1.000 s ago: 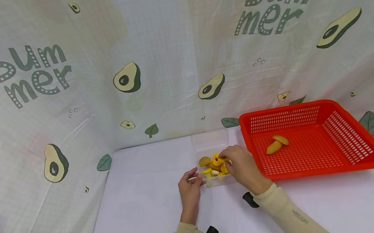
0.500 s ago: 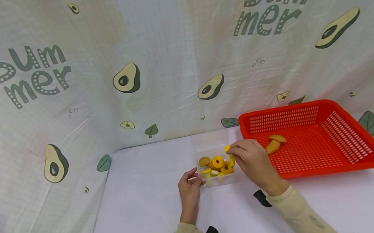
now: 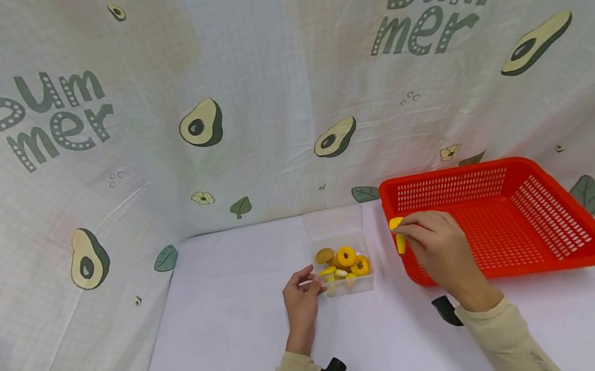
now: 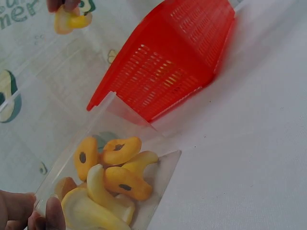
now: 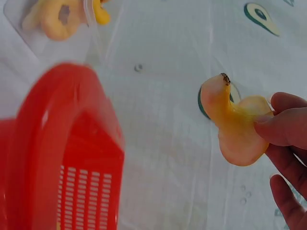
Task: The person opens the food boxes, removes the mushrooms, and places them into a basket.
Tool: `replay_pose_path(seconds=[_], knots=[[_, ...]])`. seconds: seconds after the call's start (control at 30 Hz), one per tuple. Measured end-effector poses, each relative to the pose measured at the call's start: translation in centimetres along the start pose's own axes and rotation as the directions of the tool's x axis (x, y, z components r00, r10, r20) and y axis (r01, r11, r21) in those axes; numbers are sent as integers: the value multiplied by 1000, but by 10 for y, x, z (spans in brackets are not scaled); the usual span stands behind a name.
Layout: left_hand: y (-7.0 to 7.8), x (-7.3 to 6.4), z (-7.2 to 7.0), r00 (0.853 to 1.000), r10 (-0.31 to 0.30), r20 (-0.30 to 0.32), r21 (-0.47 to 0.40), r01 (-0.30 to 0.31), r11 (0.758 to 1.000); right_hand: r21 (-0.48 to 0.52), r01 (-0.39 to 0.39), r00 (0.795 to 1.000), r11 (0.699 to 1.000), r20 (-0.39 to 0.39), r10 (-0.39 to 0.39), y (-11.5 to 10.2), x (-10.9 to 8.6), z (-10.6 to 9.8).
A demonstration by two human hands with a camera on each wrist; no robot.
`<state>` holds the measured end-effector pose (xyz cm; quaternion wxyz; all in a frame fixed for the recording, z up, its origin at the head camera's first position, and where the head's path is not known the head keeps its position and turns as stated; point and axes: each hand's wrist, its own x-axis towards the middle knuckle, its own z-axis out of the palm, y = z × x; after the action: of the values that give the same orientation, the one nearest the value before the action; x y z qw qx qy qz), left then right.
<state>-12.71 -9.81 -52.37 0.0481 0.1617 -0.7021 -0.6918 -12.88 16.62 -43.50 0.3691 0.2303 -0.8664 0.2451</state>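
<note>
My right hand (image 3: 445,253) pinches a yellow mushroom (image 5: 240,134) between thumb and fingers, over the left side of the red basket (image 3: 509,271). In the right wrist view, its pale stem ends in a dark tip. At the left side of a clear plastic box (image 3: 361,284), my left hand (image 3: 300,306) holds the wall with thumb and fingertips. Several yellow and brown mushrooms (image 4: 127,184) lie inside the box, some showing dark stem ends. The brown mushroom in the basket is hidden behind my right hand in the head view.
The box's clear lid (image 3: 333,222) stands open at its far side. The basket is close to the right of the box, with raised slotted walls. White cloth (image 3: 215,330) covers the table, and a printed curtain (image 3: 257,87) rises behind it.
My right hand has lifted the yellow mushroom out of the box and carried it right, over the basket's left side. My left hand has stayed at the box.
</note>
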Motion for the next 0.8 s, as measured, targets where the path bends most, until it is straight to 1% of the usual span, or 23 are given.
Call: replay_pose_path(seconds=[0.2, 0.33, 0.53, 0.57, 0.67, 0.8], knots=[[-1, 1, 0, 1000, 7, 6, -16, -7, 1000, -2, -33, 998, 999, -51, 33, 18, -6, -17], [-1, 2, 0, 1000, 8, 9, -25, -8, 1000, -18, -79, 994, 997, -71, 78, 31, -11, -28], [-2, 2, -1, 1000, 13, 6, -35, -13, 999, -49, -172, 983, 984, -71, 168, 48, -17, -40], [-2, 2, -1, 1000, 21, 7, -35, -20, 999, -51, -182, 981, 982, -71, 178, 49, -17, -41], [-2, 2, -1, 1000, 16, 7, -42, -16, 999, -44, -195, 979, 980, -67, 192, 49, -19, -41], [-3, 3, -2, 1000, 10, 3, -39, -10, 999, -20, -177, 984, 984, -11, 177, 39, -18, -31]])
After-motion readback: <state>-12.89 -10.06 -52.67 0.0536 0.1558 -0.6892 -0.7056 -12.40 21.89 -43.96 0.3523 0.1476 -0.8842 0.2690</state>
